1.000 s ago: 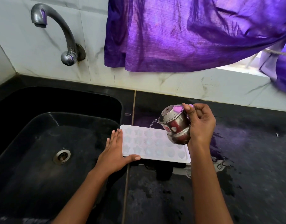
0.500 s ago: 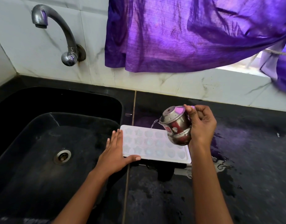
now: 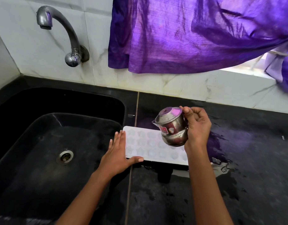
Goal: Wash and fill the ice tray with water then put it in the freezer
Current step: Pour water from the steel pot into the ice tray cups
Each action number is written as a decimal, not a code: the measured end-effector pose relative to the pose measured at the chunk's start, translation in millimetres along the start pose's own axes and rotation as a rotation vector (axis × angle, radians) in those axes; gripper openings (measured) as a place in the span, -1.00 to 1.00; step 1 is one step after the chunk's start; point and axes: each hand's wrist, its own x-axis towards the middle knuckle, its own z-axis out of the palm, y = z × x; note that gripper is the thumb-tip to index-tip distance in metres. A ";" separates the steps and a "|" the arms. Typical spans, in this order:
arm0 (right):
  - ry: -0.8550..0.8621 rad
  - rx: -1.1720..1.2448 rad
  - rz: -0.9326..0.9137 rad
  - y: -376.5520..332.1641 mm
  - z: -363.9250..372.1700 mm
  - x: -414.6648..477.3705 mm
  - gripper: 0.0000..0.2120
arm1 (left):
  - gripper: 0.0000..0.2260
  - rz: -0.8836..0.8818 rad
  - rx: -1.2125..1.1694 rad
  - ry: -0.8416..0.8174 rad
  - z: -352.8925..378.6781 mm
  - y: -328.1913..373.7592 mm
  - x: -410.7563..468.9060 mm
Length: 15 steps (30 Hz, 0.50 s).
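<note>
A white ice tray [image 3: 149, 144] with several round cells lies flat on the black counter, just right of the sink. My left hand [image 3: 118, 153] rests against its left end, fingers straight, thumb along its near edge. My right hand [image 3: 197, 127] grips a small steel pot [image 3: 171, 127] with a spout and a red label, held above the tray's right half. The pot is only slightly tilted, and no stream shows at its spout. The tray's right end is hidden behind the pot and my right arm.
A black sink [image 3: 47, 189] with a steel drain [image 3: 66, 155] lies to the left, under a wall tap [image 3: 58, 25]. The black counter [image 3: 247, 159] is wet, with puddles right of the tray. A purple curtain [image 3: 188, 33] hangs over the white tiled wall.
The thin stream that ran from the pot's spout into the tray has stopped, and my right hand has tipped the pot back toward upright. My left hand has not moved.
</note>
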 end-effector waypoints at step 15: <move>-0.054 -0.131 -0.059 -5.2 12.3 -4.3 -0.85 | 0.19 0.006 0.000 0.014 0.4 -2.2 1.3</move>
